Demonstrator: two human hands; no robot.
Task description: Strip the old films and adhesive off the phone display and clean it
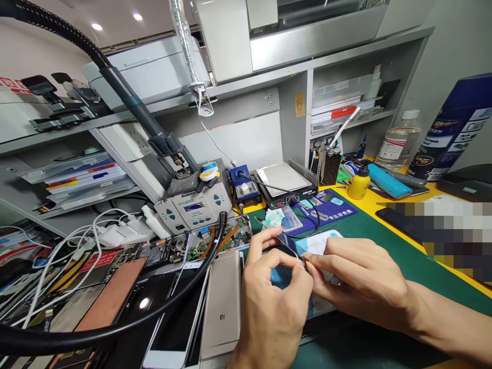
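My left hand is closed, with thumb and index finger pinched at a small dark piece. My right hand meets it from the other side, thumb and fingers pressed together on the same piece. A thin, dark, rod-like tool slants up and left from the fingertips, partly behind the left fingers; which hand carries it I cannot tell. Beneath the hands lies a blue and white sheet or packet, mostly covered, on the green mat.
A gold phone and other phones lie left of my hands, under a black hose. Behind stand a grey control unit, a flat heating plate and a yellow bottle. An open box holds circuit boards.
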